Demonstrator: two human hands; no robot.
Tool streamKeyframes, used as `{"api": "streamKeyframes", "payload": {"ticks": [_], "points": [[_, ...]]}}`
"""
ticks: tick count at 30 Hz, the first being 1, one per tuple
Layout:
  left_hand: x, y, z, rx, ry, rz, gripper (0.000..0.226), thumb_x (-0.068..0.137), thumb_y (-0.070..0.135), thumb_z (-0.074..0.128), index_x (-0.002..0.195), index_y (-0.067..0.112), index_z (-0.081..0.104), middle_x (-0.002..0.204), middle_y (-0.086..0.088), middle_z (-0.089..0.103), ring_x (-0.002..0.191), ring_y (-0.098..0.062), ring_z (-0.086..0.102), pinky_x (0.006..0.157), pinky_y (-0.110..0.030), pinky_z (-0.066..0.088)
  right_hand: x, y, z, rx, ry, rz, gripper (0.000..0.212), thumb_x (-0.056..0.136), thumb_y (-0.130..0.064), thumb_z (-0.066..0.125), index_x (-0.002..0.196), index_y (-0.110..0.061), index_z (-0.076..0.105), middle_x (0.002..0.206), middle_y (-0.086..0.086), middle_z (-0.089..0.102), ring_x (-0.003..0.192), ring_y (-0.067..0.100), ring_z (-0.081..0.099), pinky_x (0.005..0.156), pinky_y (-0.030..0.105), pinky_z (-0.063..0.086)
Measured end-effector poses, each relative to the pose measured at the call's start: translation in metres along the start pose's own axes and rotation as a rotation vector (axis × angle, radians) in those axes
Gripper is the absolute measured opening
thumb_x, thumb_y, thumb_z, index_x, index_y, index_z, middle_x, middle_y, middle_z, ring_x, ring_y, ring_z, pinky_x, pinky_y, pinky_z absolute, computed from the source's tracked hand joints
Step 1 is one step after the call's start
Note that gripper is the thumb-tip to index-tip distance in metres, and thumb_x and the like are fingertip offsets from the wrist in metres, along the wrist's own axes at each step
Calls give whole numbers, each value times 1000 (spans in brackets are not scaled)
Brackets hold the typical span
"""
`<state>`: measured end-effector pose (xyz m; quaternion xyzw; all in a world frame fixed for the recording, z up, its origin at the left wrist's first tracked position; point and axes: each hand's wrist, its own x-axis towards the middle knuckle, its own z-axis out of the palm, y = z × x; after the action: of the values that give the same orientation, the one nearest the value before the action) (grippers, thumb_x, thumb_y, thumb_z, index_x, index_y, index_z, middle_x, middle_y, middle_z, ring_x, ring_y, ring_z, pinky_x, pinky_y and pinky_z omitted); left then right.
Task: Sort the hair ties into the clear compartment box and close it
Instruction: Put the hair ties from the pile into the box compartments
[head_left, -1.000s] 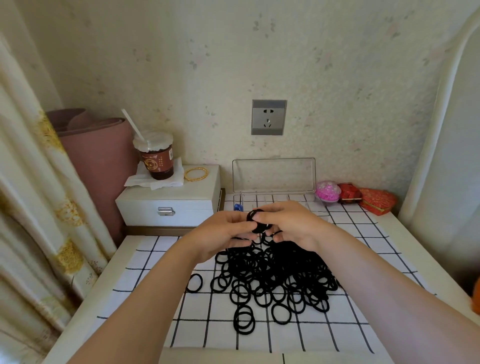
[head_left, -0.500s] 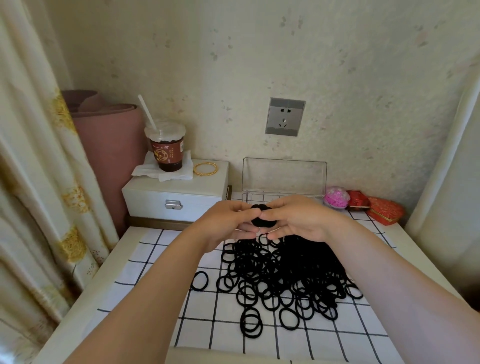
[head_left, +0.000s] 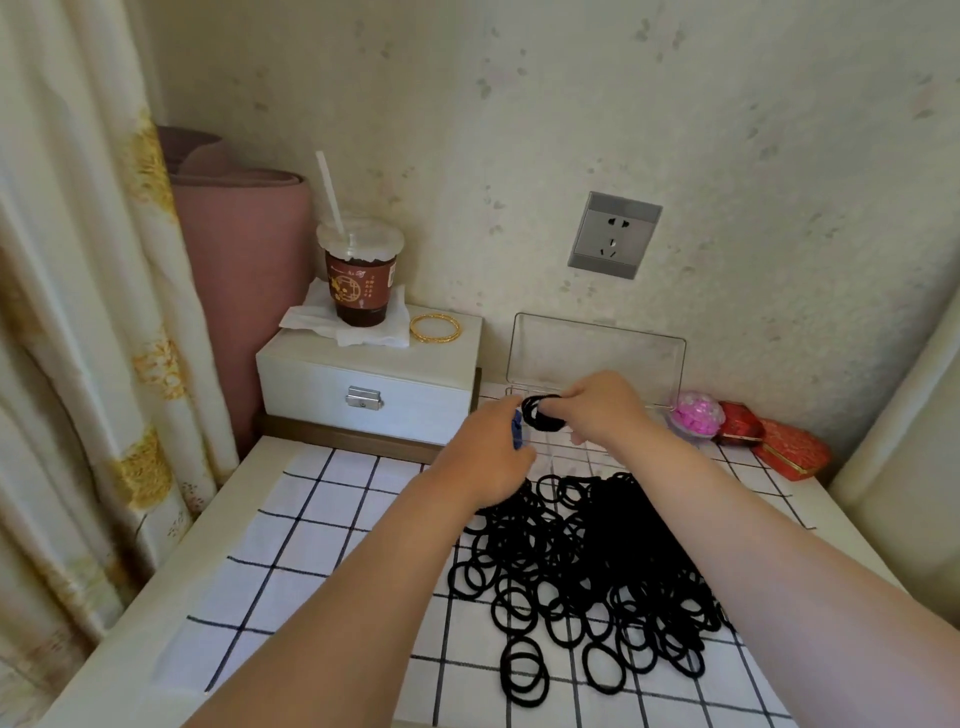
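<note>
A checked cloth (head_left: 322, 519) is covering the table (head_left: 156, 623) below a wall socket (head_left: 614, 235). The right hand (head_left: 605, 410) is pinching a bundle of hair ties (head_left: 543, 414), now moved from the pile (head_left: 597, 561) to above the open clear box (head_left: 597, 348); the left hand (head_left: 488, 457) is alongside, grip unclear.

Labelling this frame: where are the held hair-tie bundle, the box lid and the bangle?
bundle (head_left: 531, 419): head view, on its black loops.
box lid (head_left: 597, 345): head view, middle of the upright clear panel.
bangle (head_left: 435, 340): head view, on its near rim.
</note>
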<state>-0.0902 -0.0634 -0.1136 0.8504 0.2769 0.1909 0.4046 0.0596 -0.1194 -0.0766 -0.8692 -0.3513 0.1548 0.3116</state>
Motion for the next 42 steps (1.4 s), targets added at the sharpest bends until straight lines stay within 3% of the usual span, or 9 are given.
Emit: {"api": "streamKeyframes", "payload": {"ticks": [7, 11, 14, 18, 24, 30, 33, 37, 42], "points": [[1, -13, 8, 122, -60, 41, 67, 87, 25, 60, 149, 22, 32, 145, 2, 41, 137, -20, 36, 113, -38, 34, 8, -7, 22, -604, 141, -149, 28, 83, -41, 67, 72, -16, 66, 69, -2, 63, 62, 16, 57, 50, 22, 36], [1, -9, 8, 193, -64, 69, 63, 93, 29, 58, 149, 17, 32, 149, -7, 33, 141, -22, 26, 110, -32, 29, 14, 0, 26, -811, -23, -220, 28, 95, -36, 51, 99, -13, 67, 109, 8, 62, 103, 27, 54, 75, 31, 45], [0, -9, 9, 228, -83, 69, 67, 95, 36, 56, 153, 27, 24, 158, -6, 19, 146, -21, 13, 113, -37, 25, 19, 11, 19, -701, -256, -202, 37, 101, -29, 37, 125, -18, 63, 131, 14, 55, 122, 33, 46, 101, 41, 41], [7, -13, 16, 273, -144, 31, 76, 93, 41, 57, 156, 32, 15, 164, -3, -6, 150, -22, -9, 120, -43, 11, 14, 21, 1, -473, -103, -290, 44, 97, -18, 43, 139, -24, 56, 149, 5, 46, 136, 28, 42, 113, 43, 33], [13, -8, 19, 114, -20, -1, 65, 84, 34, 63, 142, 19, 37, 144, -2, 38, 139, -25, 31, 113, -44, 35, -18, 31, 1, -630, -68, -568, 41, 96, -29, 45, 132, -27, 62, 152, -5, 45, 141, 18, 32, 115, 42, 19], [10, -22, 18, 263, -87, 42, 76, 80, 49, 56, 150, 31, 30, 160, 4, 17, 148, -21, 14, 116, -49, 30, -20, 32, 11, -767, -129, -567, 47, 96, -44, 38, 136, -29, 59, 166, 4, 12, 153, 21, -6, 119, 49, -14], [3, -15, 12, 274, -102, 55, 73, 88, 37, 60, 153, 28, 27, 162, 1, 14, 149, -21, 10, 120, -40, 19, -19, 30, 4, -641, -106, -545, 43, 97, -40, 42, 133, -30, 61, 164, 3, 19, 152, 20, 3, 122, 48, -5], [-5, -8, -1, 259, -36, 94, 64, 93, 23, 59, 151, 21, 32, 156, 1, 31, 144, -17, 27, 111, -22, 19, -26, 33, -16, -513, 18, -536, 39, 94, -28, 51, 132, -29, 60, 148, -1, 45, 135, 19, 39, 113, 41, 26], [-19, 4, -15, 278, -42, 53, 19, 93, 23, 61, 110, 31, 63, 112, 12, 58, 106, -8, 55, 89, -18, 38, -64, 31, -28, -373, -58, -548, 26, 94, -21, 54, 109, -32, 73, 112, -13, 71, 87, 4, 61, 86, 29, 51]]}}
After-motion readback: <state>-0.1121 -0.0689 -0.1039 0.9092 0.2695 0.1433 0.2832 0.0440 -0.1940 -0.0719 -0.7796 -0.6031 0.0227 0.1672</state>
